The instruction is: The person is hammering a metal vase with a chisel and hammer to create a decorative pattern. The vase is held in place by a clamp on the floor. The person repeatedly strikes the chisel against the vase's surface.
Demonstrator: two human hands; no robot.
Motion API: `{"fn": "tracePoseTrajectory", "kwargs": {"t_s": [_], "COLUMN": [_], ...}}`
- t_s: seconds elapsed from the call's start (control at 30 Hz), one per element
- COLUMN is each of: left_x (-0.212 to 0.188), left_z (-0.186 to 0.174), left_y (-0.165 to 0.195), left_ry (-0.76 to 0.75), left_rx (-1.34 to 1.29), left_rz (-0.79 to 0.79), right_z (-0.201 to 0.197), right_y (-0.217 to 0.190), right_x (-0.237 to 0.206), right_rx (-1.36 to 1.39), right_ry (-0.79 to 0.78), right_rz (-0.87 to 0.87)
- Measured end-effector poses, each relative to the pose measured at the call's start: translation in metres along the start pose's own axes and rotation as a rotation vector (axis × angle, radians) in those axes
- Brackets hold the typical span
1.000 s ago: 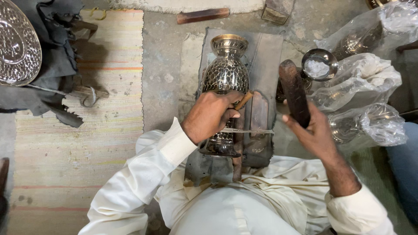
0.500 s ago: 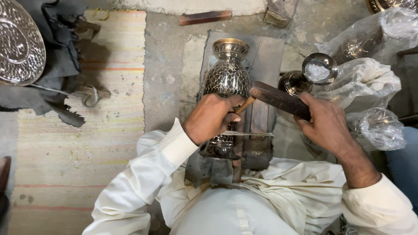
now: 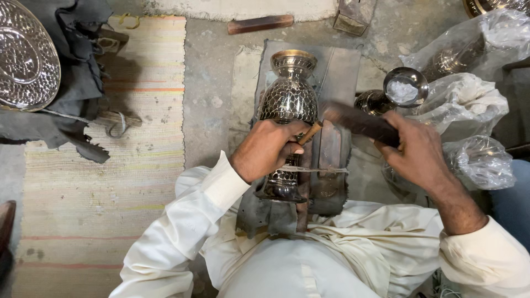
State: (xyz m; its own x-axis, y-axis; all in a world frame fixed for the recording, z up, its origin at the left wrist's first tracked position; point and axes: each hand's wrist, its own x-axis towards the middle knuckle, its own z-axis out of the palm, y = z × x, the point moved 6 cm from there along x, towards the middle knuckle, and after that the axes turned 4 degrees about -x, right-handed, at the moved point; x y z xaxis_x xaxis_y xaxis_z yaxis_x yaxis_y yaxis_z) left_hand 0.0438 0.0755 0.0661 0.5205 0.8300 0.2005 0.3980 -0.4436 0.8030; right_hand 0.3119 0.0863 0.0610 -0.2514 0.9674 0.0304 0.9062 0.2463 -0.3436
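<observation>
Hammer (image 3: 359, 122), raised a second ago, is being swung down onto the chisel (image 3: 310, 133) by the clenched right hand (image 3: 418, 152). That chisel is being pinched by the left hand (image 3: 269, 150) against the patterned metal vase (image 3: 288, 99) at frame centre, so the chasing is being continued.

The person wore a loose, off-white garment with long sleeves. Each sleeve ended in a plain, wide cuff at the wrist, leaving the hands bare: the left hand (image 3: 268, 149) and the right hand (image 3: 417, 152) carried no rings, watch or gloves. The cloth was soft and heavily creased, bunching in folds across the lap and along both forearms. A stitched placket ran down the middle of the chest.
</observation>
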Motion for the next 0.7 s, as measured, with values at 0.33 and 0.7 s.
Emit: {"fn": "tracePoseTrajectory", "kwargs": {"t_s": [0.33, 0.7], "left_x": [-0.002, -0.002], "left_z": [0.002, 0.002], "left_y": [-0.003, -0.006], "left_ry": [0.044, 0.071], "left_rx": [-0.043, -0.042], "left_rz": [0.045, 0.113], "right_z": [-0.009, -0.016], "right_y": [-0.003, 0.011], "right_x": [0.004, 0.0], "right_rx": [0.016, 0.03], "right_ry": [0.029, -0.012], "right_rz": [0.035, 0.257]}}
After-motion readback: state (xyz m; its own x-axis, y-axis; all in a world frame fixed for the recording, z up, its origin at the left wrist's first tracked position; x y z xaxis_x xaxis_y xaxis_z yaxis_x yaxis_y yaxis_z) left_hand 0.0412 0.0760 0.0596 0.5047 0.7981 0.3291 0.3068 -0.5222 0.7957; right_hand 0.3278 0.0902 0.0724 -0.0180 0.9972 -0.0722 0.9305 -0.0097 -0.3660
